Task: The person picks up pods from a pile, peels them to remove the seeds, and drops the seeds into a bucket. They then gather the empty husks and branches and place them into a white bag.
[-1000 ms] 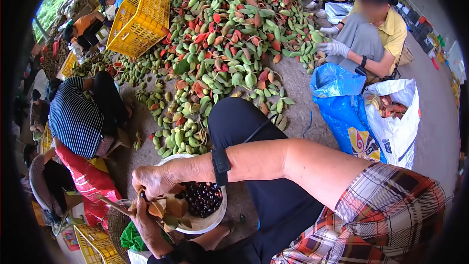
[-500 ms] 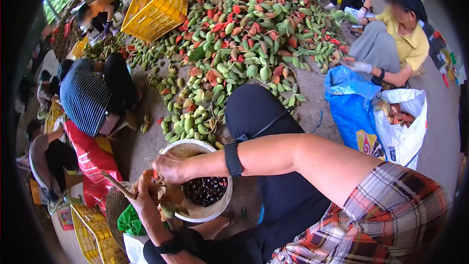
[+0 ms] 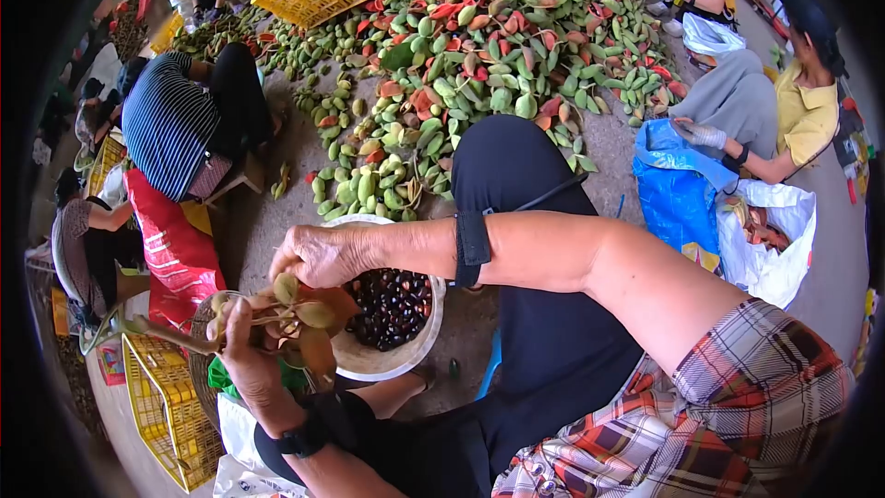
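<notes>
Concrete floor [image 3: 263,244] is heaped with green and red pods [image 3: 479,46]. A split green-brown pod [image 3: 302,316] is clenched in the left hand [image 3: 241,361] and pinched by the right hand [image 3: 318,256], held at the near rim of a white round bowl of dark seeds [image 3: 369,364].
</notes>
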Available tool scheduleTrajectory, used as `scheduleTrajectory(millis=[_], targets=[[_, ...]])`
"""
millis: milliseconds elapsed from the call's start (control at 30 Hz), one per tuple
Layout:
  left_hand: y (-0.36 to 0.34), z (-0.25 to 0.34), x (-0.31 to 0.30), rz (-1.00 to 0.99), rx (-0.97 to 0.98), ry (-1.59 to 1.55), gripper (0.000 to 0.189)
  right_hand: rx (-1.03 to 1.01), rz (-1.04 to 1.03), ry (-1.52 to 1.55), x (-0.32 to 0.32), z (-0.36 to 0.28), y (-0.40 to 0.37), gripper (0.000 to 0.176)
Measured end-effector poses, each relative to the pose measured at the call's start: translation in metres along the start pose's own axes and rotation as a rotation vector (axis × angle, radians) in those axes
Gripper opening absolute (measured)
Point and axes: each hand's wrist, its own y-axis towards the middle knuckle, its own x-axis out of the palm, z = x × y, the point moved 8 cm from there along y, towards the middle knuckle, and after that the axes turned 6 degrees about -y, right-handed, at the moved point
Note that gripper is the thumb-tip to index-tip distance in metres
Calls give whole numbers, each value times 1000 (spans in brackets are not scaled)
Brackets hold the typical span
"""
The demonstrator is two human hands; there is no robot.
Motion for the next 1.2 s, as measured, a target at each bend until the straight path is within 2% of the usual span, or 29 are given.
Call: scheduleTrajectory(millis=[33, 100, 200, 233, 267, 333, 367, 433, 533, 600, 667, 800, 867, 933, 1000, 1033, 1067, 1133, 1167, 1200], targets=[[3, 0, 3, -105, -36, -11, 21, 3, 0, 5, 1, 3, -1, 27], [1, 3, 5, -111, -22, -26, 22, 121, -161, 80, 15, 14, -5, 26], [-1, 3, 8, -138, -19, -75, 23, 138, -192, 88, 11, 16, -9, 26], [2, 1, 4, -146, -39, -135, 23, 254, -240, 113, 8, 14, -16, 26], [5, 0, 2, -152, -57, -194, 23, 279, -248, 265, 10, 10, -19, 27], [6, 2, -4, 68, -116, -126, 20, 224, -283, 367, 12, 6, -17, 28], [2, 0, -2, 109, -132, -146, 20, 347, -268, 456, 12, 9, -22, 28], [6, -10, -7, 134, -215, -228, 20, 366, -267, 404, 12, 28, -18, 26], [18, -25, -16, 78, -354, -392, 24, 431, -171, 497, 3, 33, -18, 30], [22, -23, -17, 36, -297, -427, 26, 495, -80, 461, -9, 24, -21, 27], [23, -26, -16, -23, -340, -479, 28, 523, -96, 492, -11, 32, -22, 24], [27, -34, -18, 54, -372, -482, 35, 471, -101, 401, -10, 29, -22, 23], [28, -41, -22, 69, -377, -491, 38, 559, 15, 309, -16, 36, -26, 22], [34, -45, -25, 74, -335, -662, 40, 599, 66, 369, -13, 43, -30, 17], [35, -42, -30, 153, -292, -643, 42, 685, 212, 594, -11, 56, -38, 14], [31, -35, -26, 222, -251, -635, 42, 615, 136, 442, -8, 59, -35, 16], [28, -30, -25, 289, -209, -627, 43, 614, 138, 444, -4, 66, -35, 16], [33, -34, -38, 216, -194, -624, 43, 376, 25, 162, 5, 49, -23, 23], [32, -29, -37, 76, -165, -521, 43, 440, -1, 121, 8, 51, -25, 28], [30, -26, -28, -78, -137, -427, 46, 270, 23, 33, 8, 48, -23, 28]])
